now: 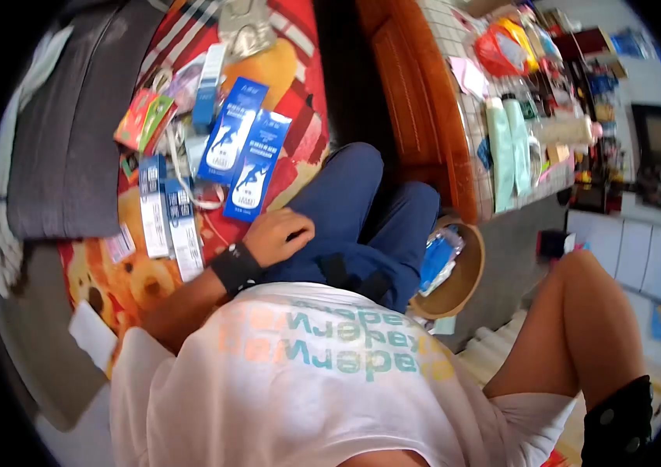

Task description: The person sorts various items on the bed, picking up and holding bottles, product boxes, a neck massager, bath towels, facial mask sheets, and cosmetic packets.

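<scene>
My left hand [280, 237] lies on my left thigh, in dark blue trousers [350, 183]. Its fingers are curled in, and nothing shows in them. A black wristband [236, 268] circles that wrist. Nearest to this hand is a blue and white box with a running figure [258, 167]; a similar box [233, 128] lies against it. Two white and dark blue boxes [184, 233] [154, 206] are to the left. My right arm [579, 311] is bent at the elbow, with a black band [617, 424] near the wrist; the right hand is out of view.
A patterned red blanket [299, 86] lies under the boxes, beside a grey cushion [73, 124]. At the right, a wooden table [416, 93] carries pale green tubes [500, 156] and a red plastic bag [499, 50]. Below it stands a bin [466, 272] with a blue wrapper inside.
</scene>
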{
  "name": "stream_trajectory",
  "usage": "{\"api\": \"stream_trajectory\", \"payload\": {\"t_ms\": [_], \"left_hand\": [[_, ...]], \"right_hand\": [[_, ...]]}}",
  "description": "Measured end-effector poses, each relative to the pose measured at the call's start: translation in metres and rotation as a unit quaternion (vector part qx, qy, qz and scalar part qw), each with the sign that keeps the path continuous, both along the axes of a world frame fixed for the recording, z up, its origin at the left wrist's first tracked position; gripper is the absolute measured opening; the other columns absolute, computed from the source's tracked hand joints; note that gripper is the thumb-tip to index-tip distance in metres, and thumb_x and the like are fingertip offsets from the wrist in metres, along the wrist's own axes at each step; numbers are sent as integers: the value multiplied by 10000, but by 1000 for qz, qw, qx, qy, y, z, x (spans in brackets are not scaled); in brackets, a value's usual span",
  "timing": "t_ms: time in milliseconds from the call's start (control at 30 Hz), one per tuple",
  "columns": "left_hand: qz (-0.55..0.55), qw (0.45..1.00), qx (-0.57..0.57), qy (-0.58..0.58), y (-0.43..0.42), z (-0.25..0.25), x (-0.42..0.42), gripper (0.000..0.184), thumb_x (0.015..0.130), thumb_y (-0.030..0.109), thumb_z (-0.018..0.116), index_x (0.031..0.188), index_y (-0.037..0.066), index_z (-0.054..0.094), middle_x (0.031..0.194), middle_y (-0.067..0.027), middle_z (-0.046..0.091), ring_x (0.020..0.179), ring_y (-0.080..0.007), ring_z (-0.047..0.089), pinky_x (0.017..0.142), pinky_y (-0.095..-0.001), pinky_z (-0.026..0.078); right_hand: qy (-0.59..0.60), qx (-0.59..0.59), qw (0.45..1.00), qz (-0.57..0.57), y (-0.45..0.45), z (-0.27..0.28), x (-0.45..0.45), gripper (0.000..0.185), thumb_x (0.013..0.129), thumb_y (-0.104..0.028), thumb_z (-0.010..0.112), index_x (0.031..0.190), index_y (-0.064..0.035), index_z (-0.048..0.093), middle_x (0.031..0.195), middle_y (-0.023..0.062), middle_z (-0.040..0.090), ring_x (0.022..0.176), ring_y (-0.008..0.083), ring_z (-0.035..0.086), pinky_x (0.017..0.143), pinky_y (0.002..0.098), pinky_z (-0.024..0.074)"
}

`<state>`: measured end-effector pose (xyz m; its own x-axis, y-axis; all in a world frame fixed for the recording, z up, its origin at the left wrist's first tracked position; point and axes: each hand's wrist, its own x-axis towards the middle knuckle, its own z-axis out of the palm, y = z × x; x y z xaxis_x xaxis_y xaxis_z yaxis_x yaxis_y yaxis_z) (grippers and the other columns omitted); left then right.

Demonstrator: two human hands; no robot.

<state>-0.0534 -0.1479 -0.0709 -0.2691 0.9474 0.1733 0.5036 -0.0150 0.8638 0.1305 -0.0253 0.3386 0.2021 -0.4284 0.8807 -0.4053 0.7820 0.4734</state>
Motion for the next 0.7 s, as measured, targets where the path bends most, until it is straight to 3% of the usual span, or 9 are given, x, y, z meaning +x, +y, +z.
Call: {"api": "stream_trajectory", "payload": {"t_ms": [167,200,233,367,433,467,600,667,700], "left_hand": [[96,990,103,19,26,6,-10,63,734,113,600,753,59,575,722,-74,570,691,-235,550,629,-324,433],[131,983,129,13,28,8,-13,64,730,109,604,754,58,574,725,-72,569,691,-235,550,632,-324,433],[173,975,140,20,26,12,-18,66,725,102,608,755,56,573,733,-74,569,698,-238,550,635,-324,434],[296,943,130,82,-5,5,-54,86,706,76,623,769,37,579,790,-88,583,749,-248,550,676,-320,435],[367,918,102,108,-30,4,-71,96,702,61,624,780,28,579,795,-90,585,766,-246,549,694,-324,429],[401,908,68,100,-45,-3,-76,106,697,60,626,787,30,579,821,-88,585,793,-248,544,717,-331,420],[461,849,-100,237,-96,-10,-87,420,639,179,689,1012,78,526,1084,-142,483,999,-297,459,829,-374,366],[466,822,-173,278,-108,-13,-80,545,614,220,708,1096,99,485,1165,-164,421,1068,-319,411,864,-389,343],[459,814,-194,297,-115,-13,-76,593,604,235,713,1127,108,465,1190,-173,393,1091,-328,389,878,-396,334]], "right_hand": [[-145,-79,985,44,27,-12,-55,349,894,-372,330,755,-88,479,669,40,488,684,173,496,637,405,383],[-212,-83,974,-8,31,-29,-67,351,893,-378,333,752,-91,477,658,37,485,675,169,496,631,408,383],[-273,-8,943,-188,32,-59,-82,353,874,-438,373,842,-108,493,785,14,527,753,137,503,745,246,426],[-104,-185,968,132,63,-171,-125,360,871,-352,359,897,-10,469,847,131,551,694,267,527,624,426,442],[-163,-275,946,-52,52,-221,-142,261,828,-227,420,905,17,470,856,167,538,755,260,529,692,370,443],[-252,-296,914,-113,47,-248,-148,217,806,-141,447,933,32,479,899,178,530,808,262,528,756,344,434],[-668,-509,543,-4,25,-358,-184,358,754,-90,590,1079,10,479,1037,117,498,939,192,498,819,293,398],[-692,-382,601,-119,18,-410,-188,523,732,-177,633,1155,30,405,1139,164,450,1045,249,447,885,330,360],[-701,-499,510,5,19,-445,-189,631,717,-163,649,1215,37,316,1150,180,437,1047,250,452,891,332,362]]}}
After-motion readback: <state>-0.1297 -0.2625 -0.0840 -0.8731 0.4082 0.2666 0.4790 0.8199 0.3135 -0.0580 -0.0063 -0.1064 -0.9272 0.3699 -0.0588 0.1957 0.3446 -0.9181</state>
